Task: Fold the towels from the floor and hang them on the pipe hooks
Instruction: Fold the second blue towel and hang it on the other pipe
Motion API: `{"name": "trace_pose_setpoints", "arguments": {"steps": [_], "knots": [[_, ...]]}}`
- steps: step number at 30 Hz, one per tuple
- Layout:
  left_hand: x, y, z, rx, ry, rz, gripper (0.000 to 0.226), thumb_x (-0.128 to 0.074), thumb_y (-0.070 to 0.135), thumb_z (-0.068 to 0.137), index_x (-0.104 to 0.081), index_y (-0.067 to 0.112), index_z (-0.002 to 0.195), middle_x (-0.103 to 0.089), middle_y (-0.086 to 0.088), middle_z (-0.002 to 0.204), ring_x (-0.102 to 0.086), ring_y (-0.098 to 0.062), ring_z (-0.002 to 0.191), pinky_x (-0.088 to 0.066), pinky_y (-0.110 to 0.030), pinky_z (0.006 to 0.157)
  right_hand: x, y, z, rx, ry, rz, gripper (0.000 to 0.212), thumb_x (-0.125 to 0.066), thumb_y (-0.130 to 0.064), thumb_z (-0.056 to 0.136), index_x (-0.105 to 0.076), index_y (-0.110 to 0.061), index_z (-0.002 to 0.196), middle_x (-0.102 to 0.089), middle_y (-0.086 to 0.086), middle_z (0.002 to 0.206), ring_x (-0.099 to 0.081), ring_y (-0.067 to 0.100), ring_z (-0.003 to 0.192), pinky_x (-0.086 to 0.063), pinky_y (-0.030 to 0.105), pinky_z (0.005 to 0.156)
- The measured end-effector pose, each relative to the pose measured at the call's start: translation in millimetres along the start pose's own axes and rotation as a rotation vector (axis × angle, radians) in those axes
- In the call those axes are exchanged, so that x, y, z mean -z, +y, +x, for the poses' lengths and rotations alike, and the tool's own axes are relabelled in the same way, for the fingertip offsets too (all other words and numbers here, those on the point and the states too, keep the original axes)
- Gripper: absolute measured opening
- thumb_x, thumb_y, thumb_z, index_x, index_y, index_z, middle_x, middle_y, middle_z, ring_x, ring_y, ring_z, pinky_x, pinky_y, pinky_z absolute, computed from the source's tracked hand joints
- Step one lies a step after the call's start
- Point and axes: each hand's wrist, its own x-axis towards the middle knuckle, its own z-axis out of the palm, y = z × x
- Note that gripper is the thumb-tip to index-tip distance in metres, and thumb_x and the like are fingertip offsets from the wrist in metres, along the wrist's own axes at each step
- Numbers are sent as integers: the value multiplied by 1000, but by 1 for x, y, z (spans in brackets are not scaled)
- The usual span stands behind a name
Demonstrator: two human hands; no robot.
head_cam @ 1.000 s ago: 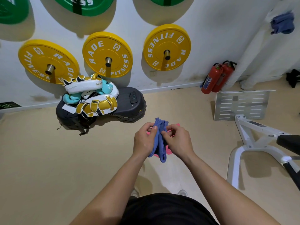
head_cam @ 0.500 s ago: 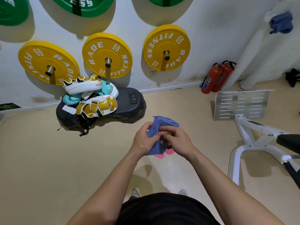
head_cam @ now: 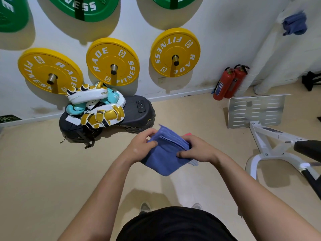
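A blue towel (head_cam: 163, 159), folded into a flat layered square, is held in the air in front of me. My left hand (head_cam: 141, 146) pinches its left edge. My right hand (head_cam: 198, 149) grips its right side, fingers over the folded layers. A pink towel (head_cam: 186, 134) lies on the floor behind, almost wholly hidden by the blue one and my right hand. Another blue towel (head_cam: 294, 24) hangs high on the white pipe (head_cam: 265, 54) at the upper right; its hook is not visible.
Yellow weight plates (head_cam: 175, 53) and green ones hang on the wall. Boxing pads (head_cam: 97, 106) are piled on a black platform (head_cam: 139, 115). Two red fire extinguishers (head_cam: 229, 82) stand by the pipe. A white machine frame (head_cam: 271, 136) occupies the right.
The towel went from a narrow vertical strip between my hands to a flat folded square, and my hands have spread apart to its two sides.
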Motion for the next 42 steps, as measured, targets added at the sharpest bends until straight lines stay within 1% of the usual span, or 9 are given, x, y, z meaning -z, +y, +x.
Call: {"name": "trace_pose_setpoints", "arguments": {"steps": [5,7,10,15,20,26,30,36,42], "knots": [[-32,-13,0,83,315,159,17,-40,20,97,-49,31,107,-63,4,106,-59,-25,97,-47,-41,83,-12,4,1,-95,373,481,19,-76,-20,75,-64,-10,87,-66,-1,72,-61,15,67,-50,33,63],[-52,-11,1,107,396,155,15,-37,24,99,-46,29,110,-62,1,109,-58,-27,97,-48,-43,85,-20,0,-2,-86,520,697,24,-78,-14,80,-66,-6,98,-75,3,82,-70,17,76,-55,31,67],[-75,2,8,144,447,-31,15,-38,23,101,-45,25,114,-60,3,105,-58,-25,95,-45,-37,80,-32,3,-10,-66,507,886,32,-78,-16,82,-67,-11,112,-76,8,106,-73,23,98,-59,39,81],[-103,13,27,132,415,-16,17,-42,30,103,-45,20,116,-59,4,99,-58,-21,90,-43,-34,76,-21,35,-26,-195,644,577,28,-69,-20,87,-61,-31,111,-73,-9,104,-70,15,98,-58,38,82],[-153,36,55,137,310,184,22,-41,31,103,-45,16,119,-62,-3,104,-56,-24,89,-38,-31,69,23,53,-43,-313,813,170,23,-60,-34,93,-52,-16,105,-64,-2,89,-62,19,79,-46,31,62],[-217,103,109,32,230,134,36,-52,35,100,-50,12,128,-64,-5,118,-60,-25,106,-43,-32,83,118,100,-76,-373,960,-2,43,-51,-52,96,-58,-11,94,-68,6,87,-63,28,80,-50,37,68],[-255,155,148,-60,221,119,32,-57,34,98,-53,14,123,-64,-2,106,-58,-20,94,-40,-29,78,187,127,-94,-425,1013,-114,53,-41,-64,92,-62,-15,96,-70,9,91,-65,33,86,-54,41,72],[-292,224,217,-119,176,109,28,-63,31,94,-55,16,117,-59,10,83,-59,-18,86,-42,-29,74,289,169,-96,-471,936,16,43,-54,-50,92,-57,-14,116,-68,7,113,-62,32,101,-47,37,76],[-323,277,324,-149,128,78,22,-62,28,93,-56,16,110,-63,6,87,-63,-19,91,-46,-32,76,397,203,-65,-447,927,308,21,-60,-25,90,-53,-16,108,-61,-1,99,-58,22,93,-44,32,79]]}}
